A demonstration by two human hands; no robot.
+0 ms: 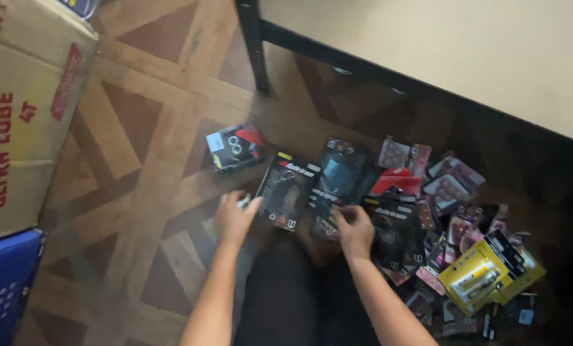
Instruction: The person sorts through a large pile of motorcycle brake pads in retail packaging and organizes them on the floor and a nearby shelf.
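My left hand (234, 218) rests on the wooden floor, its fingers touching the left edge of a black flat packet (288, 189). My right hand (354, 229) grips the lower edge of another dark packet (338, 176) that overlaps the first. A further black packet (395, 234) lies just right of my right hand. A small black and red packet (235, 147) lies apart on the floor, up and left of my left hand. The picture is blurred by motion.
A heap of several packets, pink (450, 186), red (396, 182) and yellow (485, 272), spreads to the right under a table (491, 51) with a black leg (253, 45). A cardboard box (24, 109) and a blue box (5, 282) stand at left.
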